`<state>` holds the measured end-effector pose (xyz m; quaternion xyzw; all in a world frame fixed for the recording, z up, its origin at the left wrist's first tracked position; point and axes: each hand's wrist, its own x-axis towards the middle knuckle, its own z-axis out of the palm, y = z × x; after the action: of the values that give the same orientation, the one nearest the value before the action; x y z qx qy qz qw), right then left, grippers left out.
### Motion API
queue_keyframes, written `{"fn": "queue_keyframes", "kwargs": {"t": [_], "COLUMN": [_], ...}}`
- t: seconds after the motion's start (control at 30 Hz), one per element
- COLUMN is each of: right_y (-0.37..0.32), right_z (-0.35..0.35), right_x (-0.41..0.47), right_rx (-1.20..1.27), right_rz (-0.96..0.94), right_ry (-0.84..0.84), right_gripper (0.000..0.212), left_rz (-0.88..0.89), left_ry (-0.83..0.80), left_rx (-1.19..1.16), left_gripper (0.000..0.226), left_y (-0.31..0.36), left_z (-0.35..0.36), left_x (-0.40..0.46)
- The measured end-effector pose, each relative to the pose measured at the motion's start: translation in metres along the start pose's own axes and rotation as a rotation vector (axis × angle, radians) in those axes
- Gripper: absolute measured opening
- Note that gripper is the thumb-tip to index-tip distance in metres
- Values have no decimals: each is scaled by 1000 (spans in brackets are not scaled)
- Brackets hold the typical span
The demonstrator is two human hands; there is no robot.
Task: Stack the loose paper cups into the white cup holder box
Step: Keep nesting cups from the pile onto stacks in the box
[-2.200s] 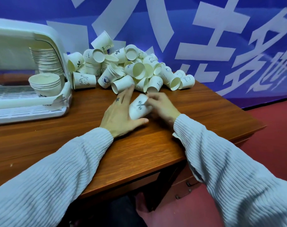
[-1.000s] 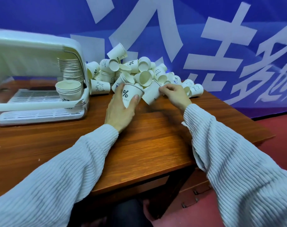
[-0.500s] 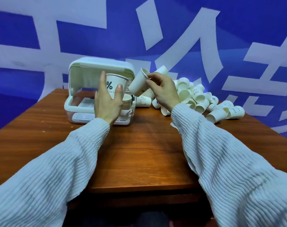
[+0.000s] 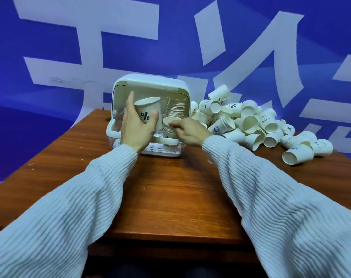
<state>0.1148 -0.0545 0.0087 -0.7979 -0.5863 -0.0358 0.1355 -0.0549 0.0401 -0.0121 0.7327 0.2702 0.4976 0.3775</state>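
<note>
1. nearest to me are my two sleeves (image 4: 70, 213), pale ribbed knit, reaching forward over the table (image 4: 170, 197), which is brown wood grain.
2. my left hand (image 4: 135, 130) is raised in front of the box, thumb and fingers curled round a cup (image 4: 148, 108) that stands upright, mouth up, with a dark percent mark on its side. the forefinger sticks up straight along the cup's left side.
3. my right hand (image 4: 188, 131) is lower and just to the right, fingertips pinching the rim of the top cup of a short stack (image 4: 169, 128). the stack stands upright at the front right of the box.
4. the box (image 4: 150, 82) is white, with a rounded hood raised at the back and a slotted tray at the bottom. it sits on the table near the far edge.
5. deeper inside the box, on the right, a taller stack (image 4: 176, 108) of nested cups leans against the wall.
6. right of the box lies the pile (image 4: 250, 125) of loose cups, most on their sides, some with mouths towards me. it spreads along the table's far right part, with a few strays at its near right end.
7. behind everything hangs a blue banner (image 4: 50, 37) with big white characters.
</note>
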Motion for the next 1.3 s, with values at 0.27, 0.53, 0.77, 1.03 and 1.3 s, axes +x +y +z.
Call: {"fn": "queue_keyframes", "kwargs": {"t": [0.27,0.53,0.77,1.03,1.3], "right_y": [10,42,83,143,143], "right_z": [6,8,22,28,53], "right_x": [-13,-39,-62,-79,-93], "right_rx": [183,184,263,201,6], "right_rz": [37,93,328,556,670], "right_ry": [359,443,379,266,819], "right_gripper": [41,29,37,59,44], "left_rz": [79,128,136,640,527], "left_ry": [-13,-229,-493,-167,-402], "left_rx": [71,339,893,396,360], "left_gripper": [78,77,113,60,63], "left_y": [29,16,-7,-3,-17], "left_z": [26,53,60,97,107], "left_x": [26,37,25,-51,-75]}}
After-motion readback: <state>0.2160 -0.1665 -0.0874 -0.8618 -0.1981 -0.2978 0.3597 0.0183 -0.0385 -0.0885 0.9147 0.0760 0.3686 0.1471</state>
